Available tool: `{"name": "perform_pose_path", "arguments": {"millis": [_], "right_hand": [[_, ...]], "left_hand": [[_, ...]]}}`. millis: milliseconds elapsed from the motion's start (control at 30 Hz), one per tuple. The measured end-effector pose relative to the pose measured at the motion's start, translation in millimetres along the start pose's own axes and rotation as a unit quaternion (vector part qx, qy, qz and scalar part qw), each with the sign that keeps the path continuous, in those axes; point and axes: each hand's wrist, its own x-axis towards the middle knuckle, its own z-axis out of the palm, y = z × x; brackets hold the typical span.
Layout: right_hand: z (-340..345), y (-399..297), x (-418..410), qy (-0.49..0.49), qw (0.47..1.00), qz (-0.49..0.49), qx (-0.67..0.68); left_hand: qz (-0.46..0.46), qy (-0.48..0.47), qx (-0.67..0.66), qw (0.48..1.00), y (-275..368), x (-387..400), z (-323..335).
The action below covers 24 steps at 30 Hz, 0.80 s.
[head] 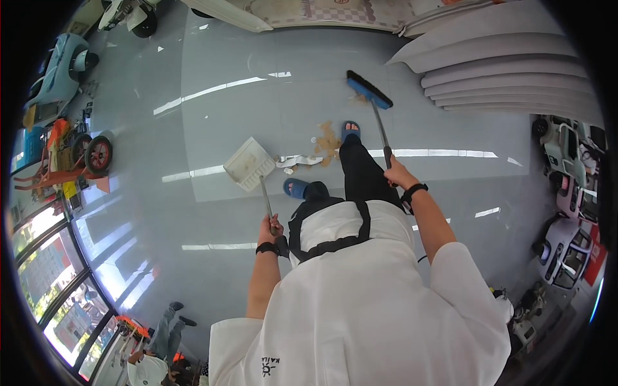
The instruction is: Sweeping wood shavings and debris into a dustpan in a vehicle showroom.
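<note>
My left hand (271,228) grips the handle of a long-handled dustpan (249,164), whose pale, stained pan lies to the left of my feet. In my right hand (401,174) is the dark grip of a broom (370,89) with a blue head and black bristles. That head is on the floor ahead of my right foot, with a few tan scraps beside it. Tan flat debris (328,143) lies scattered between the dustpan and my right slipper. A crumpled white strip (300,161) reaches from near the pan's edge towards the tan pieces.
Grey padded mats (507,72) are stacked at the right, near a patterned sheet (338,12) ahead. A red hand cart (72,164) and a light blue vehicle (60,72) stand left. Small vehicles (565,251) line the right side. Another person (157,347) is at the lower left by the windows.
</note>
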Motion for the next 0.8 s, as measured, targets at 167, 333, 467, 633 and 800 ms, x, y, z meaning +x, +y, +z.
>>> {"name": "perform_pose_path", "arguments": {"millis": [167, 333, 467, 633, 800], "right_hand": [[24, 17, -70, -0.069, 0.998, 0.006, 0.012], [25, 4, -125, -0.09, 0.993, 0.009, 0.078], [15, -12, -149, -0.069, 0.989, 0.028, 0.127], [12, -24, -168, -0.018, 0.984, 0.002, 0.178], [28, -66, -151, 0.009, 0.994, -0.015, 0.107]], "left_hand": [[-0.017, 0.003, 0.056, 0.998, 24, 4, -33], [0.001, 0.006, 0.057, 0.998, 22, 11, -62], [0.008, 0.003, 0.05, 0.999, 17, 13, -79], [0.002, 0.012, 0.016, 1.0, 28, 6, -78], [-0.008, 0.006, -0.03, 1.0, 48, -2, -74]]}}
